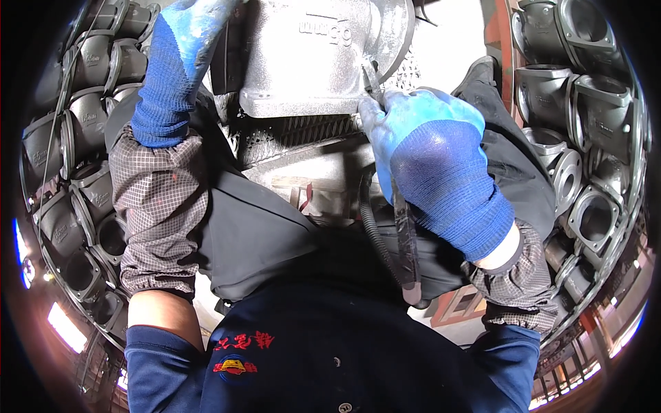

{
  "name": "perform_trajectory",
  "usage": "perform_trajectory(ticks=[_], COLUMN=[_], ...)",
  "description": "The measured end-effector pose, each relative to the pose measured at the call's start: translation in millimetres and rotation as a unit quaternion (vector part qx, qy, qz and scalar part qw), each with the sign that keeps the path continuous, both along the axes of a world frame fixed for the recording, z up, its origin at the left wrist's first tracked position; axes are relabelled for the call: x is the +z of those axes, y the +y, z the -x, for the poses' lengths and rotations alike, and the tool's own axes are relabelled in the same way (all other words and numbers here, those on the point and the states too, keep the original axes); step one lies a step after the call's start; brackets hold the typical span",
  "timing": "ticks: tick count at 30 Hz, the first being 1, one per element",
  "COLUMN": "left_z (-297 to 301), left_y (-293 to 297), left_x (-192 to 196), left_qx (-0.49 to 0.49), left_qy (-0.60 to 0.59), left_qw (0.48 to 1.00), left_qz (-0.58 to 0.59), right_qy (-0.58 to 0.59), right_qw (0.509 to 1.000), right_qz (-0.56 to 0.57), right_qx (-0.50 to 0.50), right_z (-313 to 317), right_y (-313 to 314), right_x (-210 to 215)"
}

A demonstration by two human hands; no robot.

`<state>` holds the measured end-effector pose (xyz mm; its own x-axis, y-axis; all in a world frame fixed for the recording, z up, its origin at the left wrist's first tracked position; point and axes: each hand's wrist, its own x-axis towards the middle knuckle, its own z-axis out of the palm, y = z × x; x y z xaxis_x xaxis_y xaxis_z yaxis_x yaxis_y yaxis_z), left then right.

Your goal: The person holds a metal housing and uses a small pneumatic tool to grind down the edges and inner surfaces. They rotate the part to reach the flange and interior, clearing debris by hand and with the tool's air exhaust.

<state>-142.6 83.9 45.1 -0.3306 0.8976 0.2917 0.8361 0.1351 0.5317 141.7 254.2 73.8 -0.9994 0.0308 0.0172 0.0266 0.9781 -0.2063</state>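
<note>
A large silver-grey metal casting (303,58) with raised lettering and a flat flange along its near edge stands in front of me. My left hand (193,31), in a blue coated glove, reaches up along the casting's left side; its fingers run out past the top edge. My right hand (430,131), gloved alike, is closed around a slim tool with a long black-wrapped handle (406,241). The tool's narrow metal tip (372,74) meets the casting at the corner between flange and round body. A ribbed dark hose (375,227) hangs beside the handle.
Stacked grey flanged pipe castings line the left (86,117) and the right (602,110). Dark metal mesh (296,138) lies beneath the casting. My black-trousered legs (255,227) are spread on both sides of it. A reddish upright frame (507,55) stands at the right.
</note>
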Motion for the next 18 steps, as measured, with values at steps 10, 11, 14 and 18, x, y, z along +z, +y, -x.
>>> perform_trajectory(ticks=[10,11,14,18], left_z=[-2.0,-2.9,-5.7,-8.9], left_y=[-1.8,-3.1,-3.7,-1.2], left_x=[-5.2,-4.5,5.5,7.2], left_qx=[-0.016,-0.017,-0.008,-0.006], left_qy=[-0.075,-0.093,-0.053,-0.037], left_qw=[0.997,0.995,0.998,0.999], left_qz=[-0.02,-0.022,-0.014,-0.009], right_qy=[0.062,0.056,0.039,0.044], right_qw=[0.988,0.988,0.985,0.989], right_qz=[0.138,0.146,0.169,0.141], right_qx=[-0.009,-0.011,-0.009,-0.001], right_z=[-4.1,-4.8,-6.9,-4.5], right_y=[9.9,8.8,5.9,5.0], right_x=[13.2,13.3,9.7,8.0])
